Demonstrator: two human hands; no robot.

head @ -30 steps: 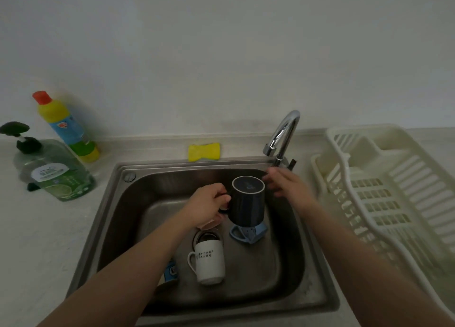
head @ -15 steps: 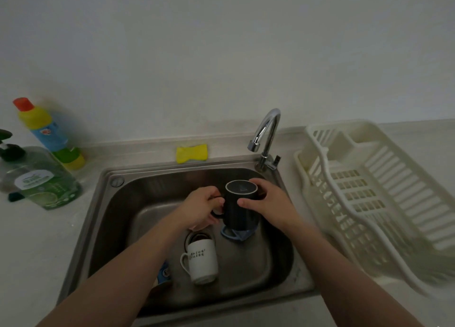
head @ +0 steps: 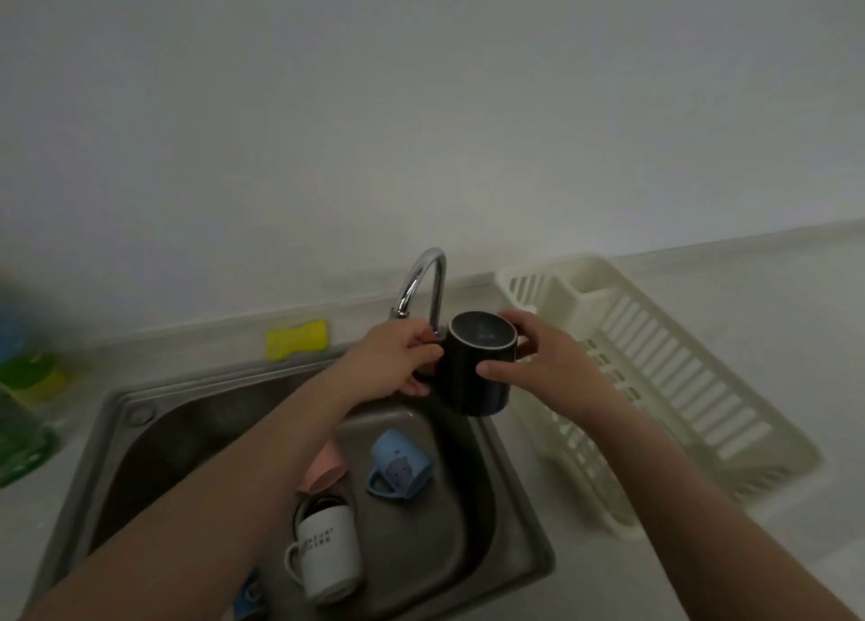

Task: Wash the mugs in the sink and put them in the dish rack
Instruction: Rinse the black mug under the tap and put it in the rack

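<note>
A steel sink (head: 140, 438) fills the lower left and centre of the frame, sunk into a pale countertop (head: 772, 302) that runs across to the right edge. On that counter, right of centre, sits a cream plastic dish rack (head: 678, 377), slatted and holding nothing visible. A curved chrome tap (head: 423, 276) rises just behind the sink's far edge, at the middle of the frame.

Directly in front of the tap, above the sink's upper right corner, a black mug (head: 475, 370) is held upside down, its base tilted toward the camera. The left hand (head: 391, 363) has its fingers curled tight around the mug's handle side. The right hand (head: 543, 363) clamps the mug's opposite wall, thumb pressed on the near side and fingers wrapped behind.

Lower in the basin lie more mugs: a white mug (head: 327, 557) with small lettering lies near the bottom centre; a blue mug (head: 400, 466) lies tipped on its side at the basin's middle; a pink mug (head: 323, 473) shows partly from under the left forearm.

A yellow sponge (head: 296, 339) rests on the counter behind the sink, left of the tap. Blurred green bottles (head: 23, 414) stand at the left edge.
</note>
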